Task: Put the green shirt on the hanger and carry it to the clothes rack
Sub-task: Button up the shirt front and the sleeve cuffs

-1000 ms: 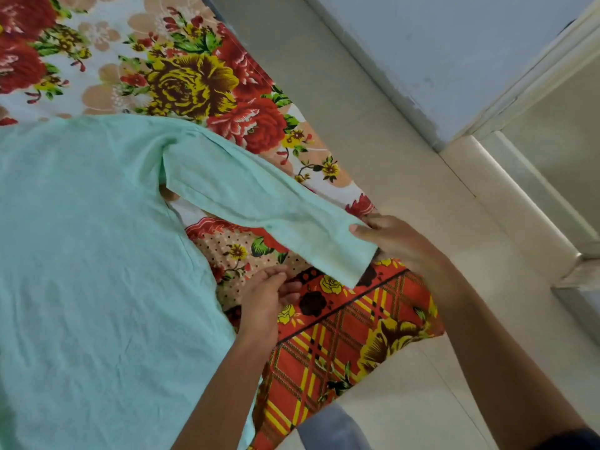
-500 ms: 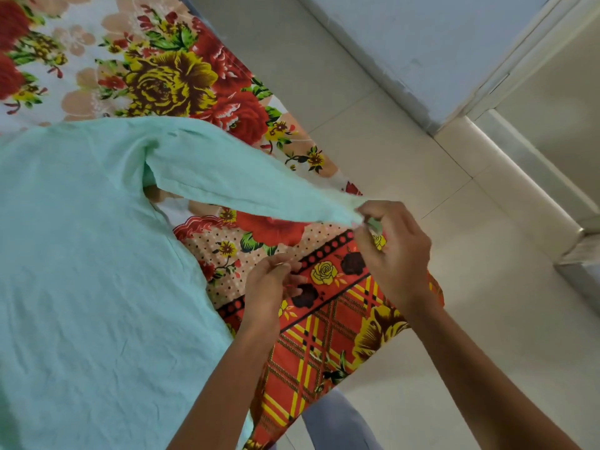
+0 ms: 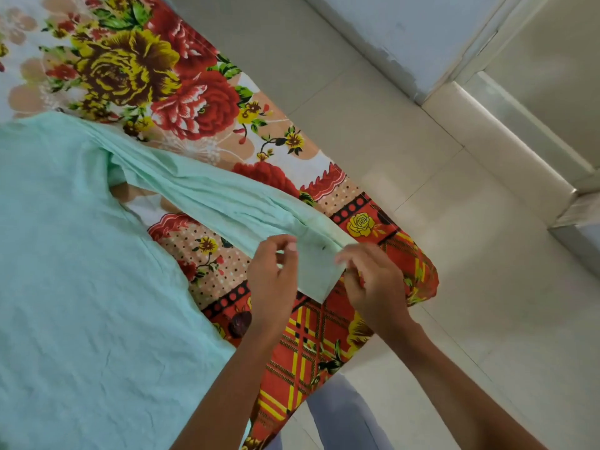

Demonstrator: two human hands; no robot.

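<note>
A pale green shirt (image 3: 74, 271) lies spread flat on a flowered bed sheet (image 3: 194, 102), filling the left half of the view. Its long sleeve (image 3: 227, 203) runs out to the right, bunched in folds, with the cuff near the bed's corner. My left hand (image 3: 272, 280) pinches the near edge of the cuff between thumb and fingers. My right hand (image 3: 373, 284) grips the cuff's far end at the corner of the bed. No hanger or clothes rack is in view.
The bed's corner, covered in red and yellow plaid border cloth (image 3: 311, 345), hangs toward the pale tiled floor (image 3: 454, 287). A light blue wall (image 3: 406, 30) and a door frame with a raised threshold (image 3: 506, 138) lie at the upper right. My grey trouser leg (image 3: 341, 414) shows below.
My right hand has brought the sleeve's cuff down toward the bed corner. My left hand rose from the sheet and took hold of the cuff's near edge. The view shifted closer.
</note>
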